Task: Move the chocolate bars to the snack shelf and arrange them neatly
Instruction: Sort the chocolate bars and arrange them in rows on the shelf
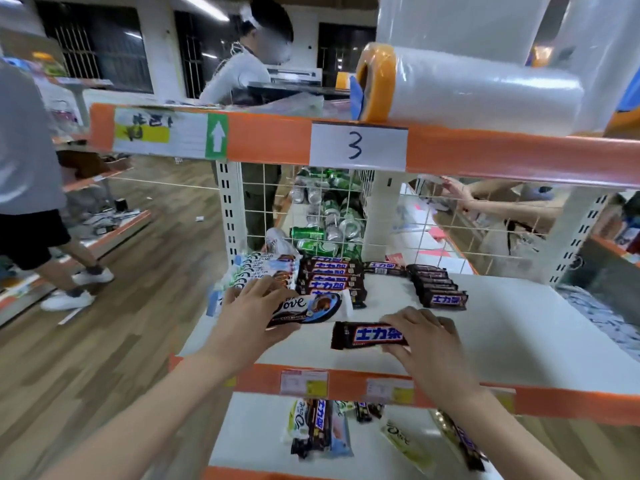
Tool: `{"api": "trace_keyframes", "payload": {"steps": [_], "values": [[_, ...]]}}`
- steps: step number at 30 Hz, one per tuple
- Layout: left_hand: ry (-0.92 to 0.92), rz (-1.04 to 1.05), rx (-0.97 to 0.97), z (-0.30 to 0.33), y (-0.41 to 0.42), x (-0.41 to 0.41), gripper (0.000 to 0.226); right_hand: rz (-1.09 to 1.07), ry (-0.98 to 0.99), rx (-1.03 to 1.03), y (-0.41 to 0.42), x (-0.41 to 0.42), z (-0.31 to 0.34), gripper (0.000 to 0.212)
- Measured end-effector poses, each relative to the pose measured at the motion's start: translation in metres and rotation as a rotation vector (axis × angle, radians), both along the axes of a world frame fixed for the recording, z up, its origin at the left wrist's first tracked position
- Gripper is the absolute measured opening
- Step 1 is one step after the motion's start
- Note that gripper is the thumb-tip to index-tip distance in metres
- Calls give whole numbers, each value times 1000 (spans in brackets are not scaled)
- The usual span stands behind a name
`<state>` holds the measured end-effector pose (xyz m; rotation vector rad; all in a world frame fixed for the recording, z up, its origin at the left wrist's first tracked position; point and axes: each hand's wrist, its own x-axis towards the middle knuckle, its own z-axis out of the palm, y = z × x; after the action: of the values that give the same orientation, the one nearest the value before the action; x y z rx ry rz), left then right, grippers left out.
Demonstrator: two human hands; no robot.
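My left hand (252, 308) holds a Dove chocolate bar (311, 306) at its left end, over the white snack shelf (502, 323). My right hand (426, 336) grips a dark Snickers bar (363, 336) by its right end, just above the shelf's front. Behind them lie a row of Dove bars (256, 270), a stack of Snickers bars (330, 277) and a second Snickers row (438, 285). Loose Dove and Snickers bars (318, 427) lie scattered on the lower shelf.
An orange shelf rail with a label "3" (358, 147) runs overhead, with plastic film rolls (467, 88) on top. A wire grid (329, 209) backs the shelf, green cans (325, 216) behind it. People stand at the left and behind; another person's hand (457, 190) reaches in at the right.
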<state>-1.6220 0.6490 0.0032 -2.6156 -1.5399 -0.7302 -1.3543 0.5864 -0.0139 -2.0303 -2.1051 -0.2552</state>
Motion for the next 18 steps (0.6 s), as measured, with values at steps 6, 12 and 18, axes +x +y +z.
{"api": "trace_keyframes", "payload": {"steps": [6,12,18], "values": [[31,-19,-24,-9,32,-27,48,1,60,-7,46,-18,-7,43],[55,-7,-63,-21,57,-53,47,-18,103,16,75,-34,-19,44],[53,-17,-92,-29,69,-67,48,-23,134,72,92,-47,-22,43]]}}
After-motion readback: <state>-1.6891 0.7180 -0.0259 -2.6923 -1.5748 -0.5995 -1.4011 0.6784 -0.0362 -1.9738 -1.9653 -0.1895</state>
